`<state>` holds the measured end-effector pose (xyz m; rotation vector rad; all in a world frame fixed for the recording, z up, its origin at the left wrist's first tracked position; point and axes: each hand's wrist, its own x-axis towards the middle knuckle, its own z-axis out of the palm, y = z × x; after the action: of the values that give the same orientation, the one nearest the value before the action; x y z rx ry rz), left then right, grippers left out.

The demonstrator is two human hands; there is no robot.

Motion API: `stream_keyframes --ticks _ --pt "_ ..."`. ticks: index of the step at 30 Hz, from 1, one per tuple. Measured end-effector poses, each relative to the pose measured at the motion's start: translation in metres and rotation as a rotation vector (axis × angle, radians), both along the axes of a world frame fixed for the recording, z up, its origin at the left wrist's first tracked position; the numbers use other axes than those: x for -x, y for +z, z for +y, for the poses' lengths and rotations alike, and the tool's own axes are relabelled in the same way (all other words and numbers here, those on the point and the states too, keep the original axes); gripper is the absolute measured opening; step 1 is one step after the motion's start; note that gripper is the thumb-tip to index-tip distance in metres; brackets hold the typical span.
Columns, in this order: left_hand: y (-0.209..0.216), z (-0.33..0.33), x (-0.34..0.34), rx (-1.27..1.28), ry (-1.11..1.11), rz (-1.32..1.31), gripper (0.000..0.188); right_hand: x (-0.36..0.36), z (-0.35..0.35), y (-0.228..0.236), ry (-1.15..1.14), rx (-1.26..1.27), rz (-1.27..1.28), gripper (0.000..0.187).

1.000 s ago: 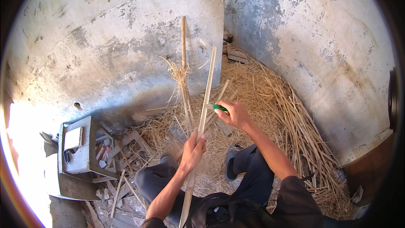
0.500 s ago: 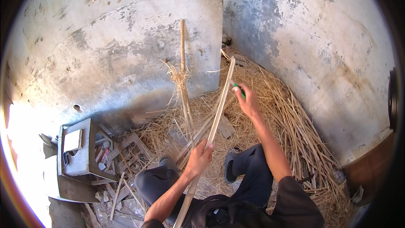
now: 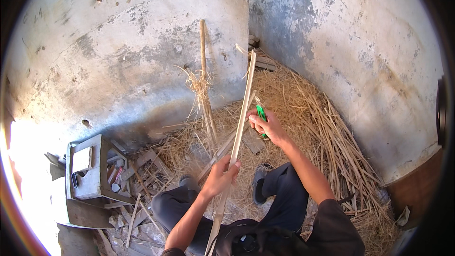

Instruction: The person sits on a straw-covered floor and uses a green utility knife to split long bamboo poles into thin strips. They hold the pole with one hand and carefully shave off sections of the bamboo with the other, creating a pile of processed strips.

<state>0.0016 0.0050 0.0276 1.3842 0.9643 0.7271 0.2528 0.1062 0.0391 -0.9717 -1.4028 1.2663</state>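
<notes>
My left hand is closed round a long, pale strip of split wood or bamboo. The strip slants from my lap up toward the wall corner, and a thin sliver curls off its far end. In my right hand is a green utility knife, its blade out and pointing up and away. That hand is just right of the strip, above my left hand. Whether its fingertips touch the strip I cannot tell.
Straw-like shavings and piled thin sticks cover the floor ahead and right. A stick tied with shavings leans on the worn wall. At left lies a wooden stool on its side, amid scraps.
My right hand has come down and nearer me along the strip, and the knife now points upward. The strip's far end has shifted left and stands steeper. My left hand keeps its hold.
</notes>
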Motion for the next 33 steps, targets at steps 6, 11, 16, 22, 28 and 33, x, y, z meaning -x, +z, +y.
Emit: stream_keyframes --ticks 6,11,16,22,28,33 --pt "0.002 0.001 0.002 0.079 -0.058 -0.054 0.024 0.004 0.000 -0.003 -0.009 -0.004 0.015 0.019" --pt "0.001 0.003 0.007 0.243 -0.142 -0.239 0.034 0.003 -0.002 -0.001 -0.003 -0.026 0.012 0.017" --pt "-0.001 0.008 0.011 0.426 -0.043 -0.366 0.051 0.003 -0.005 0.001 0.005 -0.087 -0.006 0.026" --pt "-0.006 0.012 0.012 0.390 0.060 -0.517 0.053 0.005 -0.006 -0.003 -0.026 -0.381 -0.323 0.040" --pt "-0.003 0.009 0.012 0.277 0.120 -0.441 0.039 0.017 -0.017 0.002 -0.044 -0.555 -0.636 0.032" --pt "-0.005 0.006 0.007 0.065 0.195 -0.247 0.031 0.024 -0.020 -0.001 -0.012 -0.622 -0.686 0.030"
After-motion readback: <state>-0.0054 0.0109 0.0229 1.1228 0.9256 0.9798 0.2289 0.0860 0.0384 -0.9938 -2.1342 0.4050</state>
